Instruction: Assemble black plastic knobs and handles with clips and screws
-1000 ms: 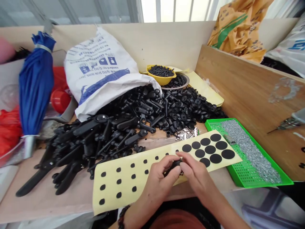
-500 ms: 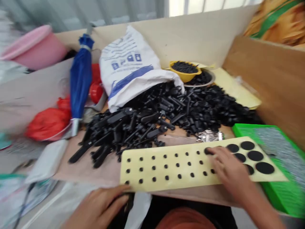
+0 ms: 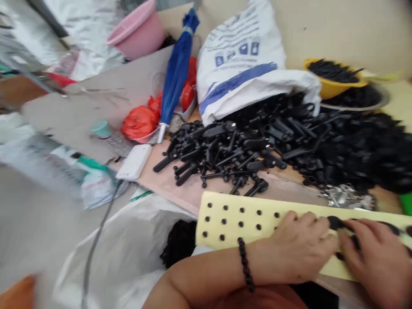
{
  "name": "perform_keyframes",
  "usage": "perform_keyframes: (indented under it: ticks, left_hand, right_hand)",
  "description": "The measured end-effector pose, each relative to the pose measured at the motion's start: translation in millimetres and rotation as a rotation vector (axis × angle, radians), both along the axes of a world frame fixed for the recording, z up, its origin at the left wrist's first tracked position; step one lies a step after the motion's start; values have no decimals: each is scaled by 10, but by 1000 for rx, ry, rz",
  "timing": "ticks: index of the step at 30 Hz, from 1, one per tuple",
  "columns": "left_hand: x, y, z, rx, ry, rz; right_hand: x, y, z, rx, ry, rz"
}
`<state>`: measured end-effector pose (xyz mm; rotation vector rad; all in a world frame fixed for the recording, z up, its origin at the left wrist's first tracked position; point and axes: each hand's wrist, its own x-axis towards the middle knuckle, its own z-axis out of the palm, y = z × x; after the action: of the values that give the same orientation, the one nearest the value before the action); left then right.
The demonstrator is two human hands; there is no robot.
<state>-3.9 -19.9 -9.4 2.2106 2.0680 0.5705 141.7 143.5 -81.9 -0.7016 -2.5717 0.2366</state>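
Observation:
The pale yellow sheet (image 3: 209,244) lies along the table's front edge, with rows of small black dots and larger black discs. My left hand (image 3: 302,246), a dark beaded bracelet on its wrist, rests across the middle of this sheet. Its fingers are curled, and whatever they hold is hidden. Close by on the right, my right hand (image 3: 376,253) is bent over the sheet with thumb and forefinger near each other. A black round piece (image 3: 335,222) shows at its fingertips, between both hands; I cannot tell if it is loose or stuck to the sheet.
Behind the sheet spreads a heap of black plastic parts (image 3: 219,150), spilling from a white sack (image 3: 238,77). Small shiny metal pieces (image 3: 349,197) lie nearby. A yellow bowl (image 3: 334,86), blue umbrella (image 3: 178,68), white phone-like slab (image 3: 134,162) and pink basin (image 3: 138,30) stand around.
The view has swung left. My left hand has left the sheet's near left corner and crossed over to its middle, beside my right hand, which stays at the larger discs.

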Motion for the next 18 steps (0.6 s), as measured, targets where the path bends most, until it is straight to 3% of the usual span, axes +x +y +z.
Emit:
perform_keyframes:
  ticks: [3,7,13,18]
  left_hand:
    - [-5,162,-143,-36,25,6]
    - [-48,310,-292,-69,77,21]
    - [-18,365,-303,-81,111,52]
    - [-15,394,-305,-104,131,73]
  right_hand:
    - [-95,-191,139,144,-44,-2]
    - [-144,-256,148,61,-20,-28]
    - [-172,-237,192,66,-32,-76]
    - [-190,-252,267,-107,15,-28]
